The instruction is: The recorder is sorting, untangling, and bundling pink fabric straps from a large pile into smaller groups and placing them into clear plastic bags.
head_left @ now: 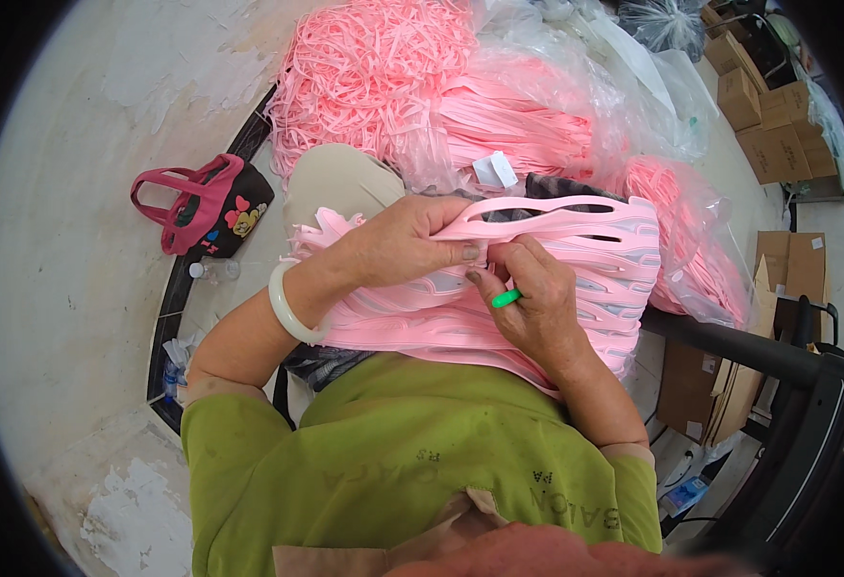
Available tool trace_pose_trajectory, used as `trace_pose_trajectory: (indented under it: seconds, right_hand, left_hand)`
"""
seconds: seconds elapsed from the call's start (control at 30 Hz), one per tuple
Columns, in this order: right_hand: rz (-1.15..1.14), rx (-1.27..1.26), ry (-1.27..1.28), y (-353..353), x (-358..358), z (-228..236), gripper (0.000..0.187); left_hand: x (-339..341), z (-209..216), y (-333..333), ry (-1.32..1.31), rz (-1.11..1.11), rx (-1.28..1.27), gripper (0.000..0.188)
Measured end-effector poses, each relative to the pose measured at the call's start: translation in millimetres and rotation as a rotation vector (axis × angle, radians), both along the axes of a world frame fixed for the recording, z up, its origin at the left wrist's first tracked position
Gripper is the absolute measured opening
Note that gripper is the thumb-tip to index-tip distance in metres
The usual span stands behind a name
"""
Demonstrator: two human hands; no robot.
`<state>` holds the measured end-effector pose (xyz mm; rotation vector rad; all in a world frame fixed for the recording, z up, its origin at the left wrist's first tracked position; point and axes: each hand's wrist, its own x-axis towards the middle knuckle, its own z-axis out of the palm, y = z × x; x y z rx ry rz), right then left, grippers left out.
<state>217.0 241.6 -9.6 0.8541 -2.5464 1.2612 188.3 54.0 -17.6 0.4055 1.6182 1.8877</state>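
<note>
Across my lap lies a stack of soft pink sheets (pixel 616 279) with long wavy slots and pale grey patches. My left hand (pixel 412 240) is closed on the edge of the top pink piece, thumb and fingers pinching it. Close beside that thumb, my right hand (pixel 540 293) is curled round a small tool with a green handle (pixel 506 298). The tool's working end is hidden by my fingers and the pink piece. Torn pink scraps (pixel 326 229) stick out by my left wrist.
A heap of thin pink strips (pixel 374 72) lies beyond my lap, with bagged pink strips (pixel 677 240) to the right. A pink-and-black handbag (pixel 212 207) and a clear bottle (pixel 214 270) stand at left. Cardboard boxes (pixel 778 135) and a black armrest (pixel 730 337) are at right.
</note>
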Motion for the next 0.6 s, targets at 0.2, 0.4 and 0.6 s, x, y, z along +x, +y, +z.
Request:
trace_pose_trajectory:
  seconds: [0.2, 0.4, 0.6]
  right_hand:
    - [-0.025, -0.011, 0.035, 3.5, -0.5, 0.1, 0.011]
    - [-0.184, 0.093, 0.206, 43.8, -10.7, 10.4, 0.007]
    - [-0.695, 0.201, 0.321, 146.0, 7.6, 40.7, 0.007]
  left_hand:
    - [0.9, 3.0, 4.7, 0.297, 0.043, -0.164, 0.029]
    - [-6.0, -5.0, -4.9, 0.188, 0.055, -0.178, 0.025]
    - [-11.9, -14.5, -10.2, 0.164, 0.024, -0.171, 0.024]
